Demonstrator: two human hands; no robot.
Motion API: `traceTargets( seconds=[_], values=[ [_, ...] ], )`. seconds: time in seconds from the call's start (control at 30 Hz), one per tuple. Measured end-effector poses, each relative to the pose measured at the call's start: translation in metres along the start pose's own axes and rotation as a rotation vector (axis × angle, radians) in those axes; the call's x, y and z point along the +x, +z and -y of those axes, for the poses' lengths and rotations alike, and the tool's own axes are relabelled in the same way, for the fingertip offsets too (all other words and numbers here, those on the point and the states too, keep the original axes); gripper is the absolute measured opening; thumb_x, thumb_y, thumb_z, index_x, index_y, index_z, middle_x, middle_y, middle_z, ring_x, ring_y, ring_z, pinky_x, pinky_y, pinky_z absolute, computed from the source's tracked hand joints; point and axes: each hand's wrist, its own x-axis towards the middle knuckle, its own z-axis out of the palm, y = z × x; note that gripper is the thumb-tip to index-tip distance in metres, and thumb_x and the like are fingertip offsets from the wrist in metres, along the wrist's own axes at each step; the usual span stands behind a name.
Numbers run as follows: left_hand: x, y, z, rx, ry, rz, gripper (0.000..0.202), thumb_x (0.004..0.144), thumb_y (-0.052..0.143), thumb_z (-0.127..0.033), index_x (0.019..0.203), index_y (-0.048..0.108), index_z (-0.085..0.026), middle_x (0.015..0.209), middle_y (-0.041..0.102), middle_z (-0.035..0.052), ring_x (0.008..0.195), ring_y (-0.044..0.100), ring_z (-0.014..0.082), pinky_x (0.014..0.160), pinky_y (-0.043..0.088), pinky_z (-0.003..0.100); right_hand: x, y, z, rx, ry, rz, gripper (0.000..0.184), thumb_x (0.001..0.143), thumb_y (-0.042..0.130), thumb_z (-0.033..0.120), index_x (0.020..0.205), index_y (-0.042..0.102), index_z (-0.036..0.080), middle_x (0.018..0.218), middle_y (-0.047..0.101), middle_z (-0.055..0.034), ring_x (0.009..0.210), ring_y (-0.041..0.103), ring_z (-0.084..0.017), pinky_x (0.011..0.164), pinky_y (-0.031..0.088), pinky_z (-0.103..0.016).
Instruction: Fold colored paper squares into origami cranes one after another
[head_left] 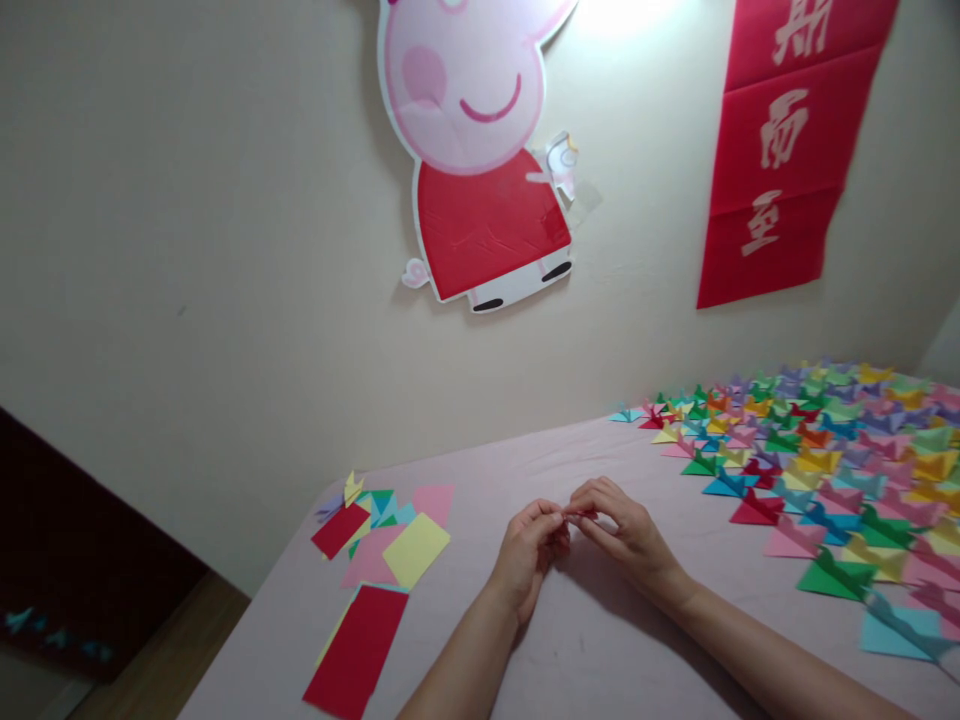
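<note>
My left hand (534,545) and my right hand (621,525) meet above the pale pink cloth, fingertips almost touching. Both are closed in a pinch on a small folded paper (568,516), of which only a thin reddish bit shows. The fingers hide its shape. To the left of my left hand lie loose paper sheets: a yellow one (417,551), pink ones (373,557) and a small red one (341,530). Closer to me is a larger red sheet (358,650) over other paper. Folded paper cranes (838,575) in many colours stand in rows to the right.
The cloth-covered surface (277,620) ends at a wall behind and drops off at the left. A yellow folded piece (353,488) stands by the loose sheets. On the wall hang a cartoon pig cutout (491,225) and a red banner (787,150) with white characters.
</note>
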Motion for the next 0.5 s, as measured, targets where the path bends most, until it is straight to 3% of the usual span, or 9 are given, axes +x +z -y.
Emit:
traceTargets(
  seconds=[0.17, 0.3, 0.5],
  values=[
    [-0.0013, 0.0019, 0.0055, 0.121, 0.149, -0.073, 0.020, 0.069, 0.070, -0.030, 0.079, 0.059, -0.017, 0.068, 0.055, -0.0027, 0.061, 0.047, 0.0113, 0.060, 0.037, 0.023, 0.0018, 0.0005, 0.0015, 0.046, 0.146, 0.015, 0.020, 0.091, 0.059, 0.033, 0.075, 0.064, 0.022, 0.074, 0.063, -0.0021, 0.074, 0.056, -0.019, 0.069, 0.045, -0.031],
    [-0.0063, 0.0034, 0.0054, 0.457, 0.337, -0.121, 0.011, 0.081, 0.062, -0.029, 0.083, 0.062, -0.018, 0.079, 0.063, 0.0009, 0.070, 0.055, 0.0152, 0.064, 0.042, 0.025, 0.0034, 0.0002, 0.0061, 0.083, 0.239, 0.028, 0.022, 0.088, 0.060, 0.036, 0.073, 0.063, 0.022, 0.072, 0.060, -0.0009, 0.073, 0.055, -0.018, 0.068, 0.045, -0.030],
    [-0.0089, 0.0018, 0.0078, 0.658, 0.435, -0.180, 0.014, 0.088, 0.057, -0.028, 0.081, 0.064, -0.019, 0.078, 0.062, 0.0008, 0.072, 0.056, 0.0161, 0.068, 0.041, 0.026, 0.0040, 0.0012, 0.0085, 0.151, 0.346, 0.026, 0.024, 0.086, 0.060, 0.040, 0.072, 0.062, 0.021, 0.067, 0.054, 0.0018, 0.065, 0.051, -0.015, 0.060, 0.042, -0.026]
  ],
)
